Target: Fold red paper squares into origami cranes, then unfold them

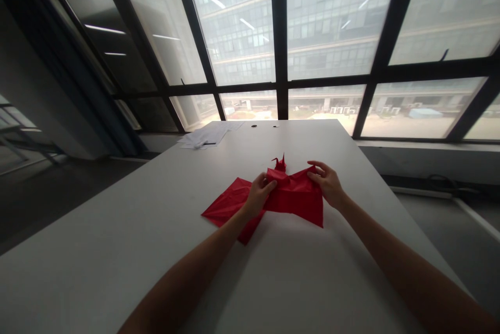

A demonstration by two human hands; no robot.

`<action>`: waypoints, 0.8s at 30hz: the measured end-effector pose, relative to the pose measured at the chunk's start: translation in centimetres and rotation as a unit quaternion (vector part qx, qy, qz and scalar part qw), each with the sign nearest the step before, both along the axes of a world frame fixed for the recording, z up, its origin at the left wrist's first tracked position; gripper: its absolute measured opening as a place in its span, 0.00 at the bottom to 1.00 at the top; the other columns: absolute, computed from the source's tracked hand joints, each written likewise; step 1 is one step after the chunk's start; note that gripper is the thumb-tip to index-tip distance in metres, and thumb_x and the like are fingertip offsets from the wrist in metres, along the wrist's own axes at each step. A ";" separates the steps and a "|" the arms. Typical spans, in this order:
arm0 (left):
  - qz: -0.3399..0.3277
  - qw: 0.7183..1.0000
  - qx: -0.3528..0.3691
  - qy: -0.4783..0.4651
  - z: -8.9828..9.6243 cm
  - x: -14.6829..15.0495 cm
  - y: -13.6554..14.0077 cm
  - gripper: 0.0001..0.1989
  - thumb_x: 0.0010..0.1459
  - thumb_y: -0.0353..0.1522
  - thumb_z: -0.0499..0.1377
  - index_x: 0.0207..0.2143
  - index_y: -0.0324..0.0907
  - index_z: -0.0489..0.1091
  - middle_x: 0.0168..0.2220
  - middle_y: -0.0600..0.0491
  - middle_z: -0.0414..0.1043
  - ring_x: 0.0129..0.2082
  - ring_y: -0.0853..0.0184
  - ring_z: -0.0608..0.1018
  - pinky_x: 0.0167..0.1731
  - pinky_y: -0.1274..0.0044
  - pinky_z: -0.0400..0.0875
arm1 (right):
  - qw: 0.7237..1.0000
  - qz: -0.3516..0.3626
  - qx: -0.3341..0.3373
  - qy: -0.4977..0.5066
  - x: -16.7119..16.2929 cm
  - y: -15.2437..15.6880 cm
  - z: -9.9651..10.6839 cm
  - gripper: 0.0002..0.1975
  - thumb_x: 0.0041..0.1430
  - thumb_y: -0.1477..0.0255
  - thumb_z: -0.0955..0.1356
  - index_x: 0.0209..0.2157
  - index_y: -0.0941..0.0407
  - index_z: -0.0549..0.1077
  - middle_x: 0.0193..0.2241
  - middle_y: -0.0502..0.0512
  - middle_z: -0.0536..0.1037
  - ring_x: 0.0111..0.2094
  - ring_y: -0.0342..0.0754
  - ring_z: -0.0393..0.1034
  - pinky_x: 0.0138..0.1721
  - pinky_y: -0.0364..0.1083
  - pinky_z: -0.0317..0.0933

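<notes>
A creased sheet of red paper [295, 199] is held up above the table between both hands. My left hand [258, 194] pinches its left edge, thumb on the near side. At its upper right corner, my right hand [326, 184] grips the paper between thumb and fingers, with one finger stretched out above. A second creased red sheet [228, 201] lies on the table to the left, partly covered by my left hand and forearm. Just behind the held sheet stands a small folded red paper crane [280, 163], its lower part hidden.
Beneath everything is a long white table [175, 250]. Loose white papers [203, 135] with a dark pen [210, 143] lie at its far left. Large dark-framed windows [282, 37] rise beyond the far edge. A dark curtain [74, 63] hangs at left.
</notes>
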State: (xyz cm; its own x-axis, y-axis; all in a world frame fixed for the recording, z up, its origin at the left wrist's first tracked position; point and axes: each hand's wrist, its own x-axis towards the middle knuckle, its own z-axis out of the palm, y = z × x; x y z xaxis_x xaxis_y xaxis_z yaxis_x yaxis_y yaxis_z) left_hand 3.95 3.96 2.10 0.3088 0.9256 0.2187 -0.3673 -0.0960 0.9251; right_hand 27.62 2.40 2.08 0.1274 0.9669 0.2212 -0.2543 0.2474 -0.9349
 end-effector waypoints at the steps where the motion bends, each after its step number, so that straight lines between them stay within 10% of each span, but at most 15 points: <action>1: -0.004 1.000 -0.016 -0.007 0.0 0.0 0.0 0.15 0.50 0.34 0.70 0.37 0.39 0.70 0.37 0.50 0.76 0.34 0.66 0.77 0.34 0.78 0.72 | 1.000 0.008 0.001 0.002 0.1 0.0 -0.1 0.27 0.47 0.65 0.77 0.50 0.54 0.74 0.32 0.51 0.79 0.26 0.44 0.71 0.25 0.42 0.69; 13: -0.152 0.977 -0.146 -0.027 1.4 -1.2 -0.4 0.22 0.56 0.35 0.67 0.52 0.40 0.69 0.49 0.43 0.75 0.45 0.57 0.80 0.42 0.71 0.77 | 0.998 0.055 0.010 0.025 1.2 -0.4 0.9 0.30 0.50 0.71 0.75 0.56 0.49 0.71 0.45 0.55 0.80 0.37 0.47 0.75 0.34 0.43 0.73; 24: -0.066 0.987 -0.138 -0.051 0.5 -0.8 -0.3 0.29 0.53 0.25 0.66 0.58 0.41 0.65 0.52 0.43 0.75 0.47 0.54 0.80 0.48 0.64 0.77 | 0.998 -0.007 -0.036 -0.051 2.1 0.6 0.4 0.27 0.47 0.64 0.77 0.50 0.56 0.74 0.34 0.56 0.82 0.34 0.50 0.76 0.35 0.49 0.73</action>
